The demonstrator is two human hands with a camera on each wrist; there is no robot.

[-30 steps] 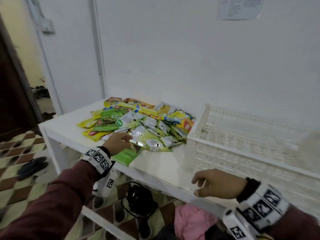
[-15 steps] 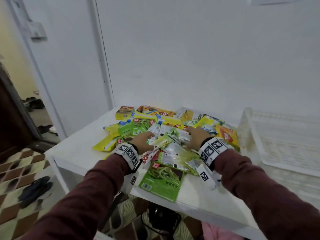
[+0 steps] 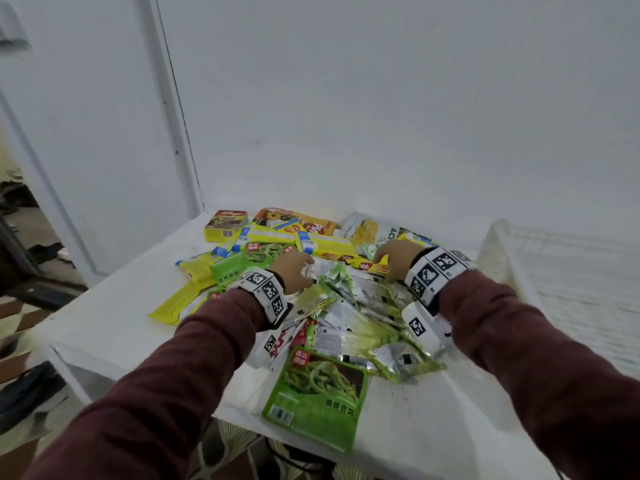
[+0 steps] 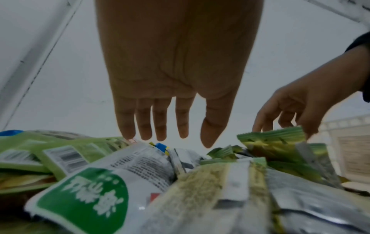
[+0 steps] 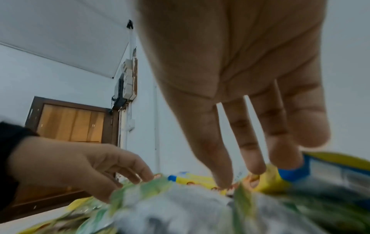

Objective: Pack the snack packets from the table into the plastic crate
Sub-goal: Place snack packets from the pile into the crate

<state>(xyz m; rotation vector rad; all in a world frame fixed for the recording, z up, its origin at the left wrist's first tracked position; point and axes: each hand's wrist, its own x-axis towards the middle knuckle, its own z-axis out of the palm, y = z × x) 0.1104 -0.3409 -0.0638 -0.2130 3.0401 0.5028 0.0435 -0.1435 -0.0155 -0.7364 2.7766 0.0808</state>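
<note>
- The snack packets [image 3: 332,306] lay heaped across the table [image 3: 104,327]; the plastic crate [image 3: 568,271] at its right edge showed none inside, so packing seemingly had not begun.
- The left hand [image 3: 294,275] and right hand [image 3: 398,259] reached over the heap, fingers [image 4: 160,123] extended, gripping nothing.

Snack packets [image 3: 349,317], green, yellow and silver, lie in a loose overlapping heap on the white table [image 3: 104,320]; one large green packet [image 3: 317,396] lies flat at the near edge. The white plastic crate [image 3: 568,271] stands just right of the heap.
</note>
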